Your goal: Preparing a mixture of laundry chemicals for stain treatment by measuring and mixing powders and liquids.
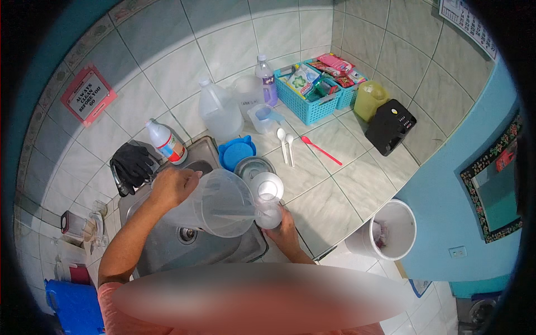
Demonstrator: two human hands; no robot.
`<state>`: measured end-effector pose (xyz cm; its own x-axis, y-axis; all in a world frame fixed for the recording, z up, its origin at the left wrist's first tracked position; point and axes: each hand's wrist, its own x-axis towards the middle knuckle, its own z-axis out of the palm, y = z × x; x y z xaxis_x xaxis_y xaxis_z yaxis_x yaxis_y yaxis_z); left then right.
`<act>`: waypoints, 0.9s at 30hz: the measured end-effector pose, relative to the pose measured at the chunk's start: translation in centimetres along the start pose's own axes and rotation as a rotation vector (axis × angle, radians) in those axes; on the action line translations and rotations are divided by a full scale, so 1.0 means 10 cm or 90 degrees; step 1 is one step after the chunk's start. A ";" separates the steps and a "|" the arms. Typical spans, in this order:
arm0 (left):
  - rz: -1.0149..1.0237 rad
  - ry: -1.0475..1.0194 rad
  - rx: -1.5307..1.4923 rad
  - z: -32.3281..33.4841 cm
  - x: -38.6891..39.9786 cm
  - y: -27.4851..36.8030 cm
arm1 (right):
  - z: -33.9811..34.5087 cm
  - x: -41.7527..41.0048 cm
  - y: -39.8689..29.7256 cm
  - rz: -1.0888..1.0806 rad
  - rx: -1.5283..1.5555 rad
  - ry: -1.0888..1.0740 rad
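Note:
My left hand [175, 188] grips a large translucent plastic pitcher [226, 188] from its far side. The pitcher lies tilted over the sink, with its wide mouth turned to the right. At its rim, my right hand [287, 234] holds a small clear plastic container [268, 215]. Whether liquid runs between the two cannot be told. Just beyond the container is a white round dish or lid [266, 186]. Next to that stand a round metal bowl [254, 165] and a blue plastic container with ear-like tabs [237, 153].
A steel sink [209, 251] lies under the pitcher. On the tiled counter are a large jug [220, 111], a white-capped bottle [167, 142], a measuring cup [264, 119], white spoons [282, 144], a red spoon [321, 150], turquoise baskets [310, 109] and a black device [391, 127]. A white bin [360, 240] stands right.

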<state>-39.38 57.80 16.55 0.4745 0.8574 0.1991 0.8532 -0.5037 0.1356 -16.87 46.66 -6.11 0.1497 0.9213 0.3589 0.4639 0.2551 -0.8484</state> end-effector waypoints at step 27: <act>-0.012 -0.021 -0.015 0.00 0.00 -0.02 | -0.02 0.02 -0.07 0.000 0.000 0.005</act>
<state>-39.57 57.93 16.50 0.4661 0.8693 0.1648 0.8566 -0.4900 0.1619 -16.97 46.56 -5.33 0.1568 0.9190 0.3617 0.4633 0.2550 -0.8487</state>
